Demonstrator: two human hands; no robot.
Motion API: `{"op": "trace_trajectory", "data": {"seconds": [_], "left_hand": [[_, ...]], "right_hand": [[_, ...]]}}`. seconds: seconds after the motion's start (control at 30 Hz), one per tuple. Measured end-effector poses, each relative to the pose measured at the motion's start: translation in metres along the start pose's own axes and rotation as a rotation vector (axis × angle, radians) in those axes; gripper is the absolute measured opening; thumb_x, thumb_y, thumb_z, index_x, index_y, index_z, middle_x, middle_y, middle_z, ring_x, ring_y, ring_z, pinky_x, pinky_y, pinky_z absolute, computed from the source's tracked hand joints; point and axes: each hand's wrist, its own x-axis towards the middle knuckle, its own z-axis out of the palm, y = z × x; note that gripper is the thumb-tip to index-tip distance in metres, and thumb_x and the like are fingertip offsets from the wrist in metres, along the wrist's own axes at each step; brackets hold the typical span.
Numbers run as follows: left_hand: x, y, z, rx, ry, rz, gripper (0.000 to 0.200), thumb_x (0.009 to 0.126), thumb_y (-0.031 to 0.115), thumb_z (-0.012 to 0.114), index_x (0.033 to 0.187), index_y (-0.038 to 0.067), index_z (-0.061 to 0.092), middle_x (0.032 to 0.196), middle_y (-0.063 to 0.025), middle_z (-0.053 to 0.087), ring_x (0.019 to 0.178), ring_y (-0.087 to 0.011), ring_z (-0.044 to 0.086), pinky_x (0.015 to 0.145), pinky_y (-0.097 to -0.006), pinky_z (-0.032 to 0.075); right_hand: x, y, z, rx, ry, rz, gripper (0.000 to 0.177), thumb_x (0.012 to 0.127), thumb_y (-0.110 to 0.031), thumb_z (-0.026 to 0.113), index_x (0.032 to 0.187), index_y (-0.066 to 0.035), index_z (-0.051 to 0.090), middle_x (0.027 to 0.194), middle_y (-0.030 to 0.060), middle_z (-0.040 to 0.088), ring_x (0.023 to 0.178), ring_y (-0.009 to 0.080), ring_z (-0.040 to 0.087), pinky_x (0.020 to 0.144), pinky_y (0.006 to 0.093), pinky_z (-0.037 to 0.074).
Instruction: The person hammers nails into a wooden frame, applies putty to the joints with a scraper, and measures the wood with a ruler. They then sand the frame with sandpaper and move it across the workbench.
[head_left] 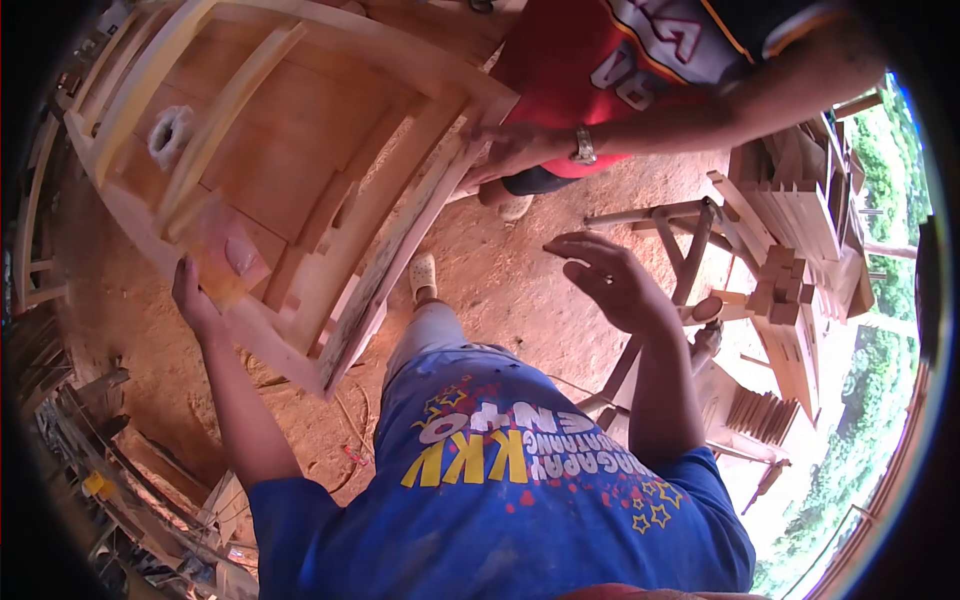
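Observation:
A large wooden cabinet frame [300,345], with slats across it and panels inside, fills the upper left and is tilted. My left hand [197,303] is at its lower left edge, gripping the rail, with part of the fingers hidden. A co-worker's hand [505,150], with a watch on the wrist, holds the opposite long edge. My right hand [615,283] is in the air to the right of the frame, fingers extended, touching nothing. A whitish-ringed hole [172,137] shows in a panel, and a pale sheet-like patch [236,252] lies near my left hand.
A co-worker in a red jersey [570,90] stands across the frame. Stacked wooden pieces [800,215] and a wooden trestle [690,240] are on the right. Scrap wood [120,470] lies at lower left on the dirt floor [500,285]. A cord [352,425] is near my legs.

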Motion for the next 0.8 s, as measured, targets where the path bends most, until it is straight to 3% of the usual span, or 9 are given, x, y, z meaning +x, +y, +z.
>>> {"op": "trace_trajectory", "data": {"seconds": [0.07,0.1,0.23,0.4,0.43,0.53,0.63,0.73,0.8], "left_hand": [[0.001,-0.005,-0.006,-0.010,0.050,-0.032,0.035,0.104,0.027,0.056,0.121,-0.002,0.063,0.115,-0.0105,0.065,0.106,-0.0211,0.062,0.094,-0.0340,0.048],[0.001,-0.007,-0.009,-0.013,0.074,-0.050,0.036,0.105,0.027,0.055,0.122,-0.003,0.063,0.117,-0.0115,0.065,0.107,-0.0220,0.062,0.095,-0.0347,0.048],[-0.001,-0.003,-0.004,0.141,0.084,-0.005,0.045,0.105,0.028,0.053,0.131,-0.008,0.058,0.130,-0.0195,0.062,0.119,-0.0295,0.059,0.102,-0.0387,0.047],[-0.006,0.002,0.000,0.121,0.157,-0.147,0.050,0.104,0.029,0.055,0.136,-0.010,0.055,0.135,-0.0210,0.059,0.123,-0.0305,0.058,0.105,-0.0395,0.046],[-0.006,0.004,0.004,0.126,0.191,-0.157,0.051,0.104,0.029,0.056,0.136,-0.010,0.055,0.136,-0.0212,0.059,0.124,-0.0304,0.058,0.106,-0.0396,0.046],[-0.005,0.005,0.006,0.172,0.220,-0.115,0.053,0.103,0.029,0.059,0.137,-0.010,0.055,0.137,-0.0217,0.058,0.125,-0.0301,0.057,0.107,-0.0394,0.045],[-0.002,-0.037,-0.040,0.294,0.321,-0.105,0.055,0.101,0.030,0.062,0.136,-0.011,0.055,0.136,-0.0221,0.058,0.124,-0.0301,0.058,0.105,-0.0394,0.047],[-0.002,-0.026,-0.021,0.223,0.372,-0.090,0.055,0.101,0.030,0.062,0.136,-0.013,0.055,0.135,-0.0227,0.059,0.121,-0.0301,0.060,0.104,-0.0394,0.049],[-0.002,-0.018,-0.013,0.184,0.348,-0.099,0.055,0.100,0.030,0.064,0.134,-0.013,0.056,0.132,-0.0223,0.060,0.119,-0.0299,0.062,0.102,-0.0392,0.050]], "right_hand": [[0.027,-0.014,-0.025,-0.045,0.043,-0.093,0.032,0.103,-0.015,0.062,0.133,-0.008,0.067,0.130,0.0151,0.067,0.118,0.0307,0.067,0.098,0.0390,0.054],[0.043,-0.025,-0.038,-0.082,0.057,-0.105,0.032,0.100,-0.011,0.066,0.131,-0.006,0.069,0.128,0.0130,0.069,0.117,0.0244,0.067,0.091,0.0356,0.054],[0.116,-0.034,-0.079,-0.267,0.096,-0.177,0.030,0.100,-0.010,0.063,0.130,-0.005,0.068,0.126,0.0146,0.069,0.116,0.0281,0.067,0.096,0.0380,0.054],[0.199,-0.008,-0.098,-0.522,0.030,-0.207,0.029,0.097,-0.008,0.063,0.126,-0.003,0.068,0.121,0.0152,0.070,0.109,0.0350,0.067,0.095,0.0397,0.053],[0.213,0.006,-0.098,-0.608,0.014,-0.335,0.029,0.095,-0.007,0.063,0.123,-0.004,0.069,0.117,0.0139,0.070,0.106,0.0367,0.066,0.093,0.0420,0.053],[0.245,0.022,-0.098,-0.611,-0.108,-0.174,0.033,0.093,-0.003,0.060,0.124,-0.004,0.069,0.121,0.0134,0.070,0.111,0.0353,0.066,0.095,0.0425,0.053],[0.266,0.046,-0.093,-0.541,-0.150,-0.261,0.038,0.091,0.002,0.055,0.125,-0.006,0.070,0.126,0.0135,0.070,0.116,0.0347,0.065,0.097,0.0431,0.053],[0.273,0.037,-0.088,-0.579,-0.212,-0.114,0.045,0.088,0.009,0.050,0.125,-0.006,0.070,0.130,0.0137,0.068,0.121,0.0346,0.064,0.102,0.0428,0.052],[0.278,0.045,-0.088,-0.587,-0.219,-0.151,0.048,0.086,0.010,0.049,0.125,-0.006,0.071,0.132,0.0136,0.068,0.121,0.0346,0.064,0.103,0.0430,0.051]]}}
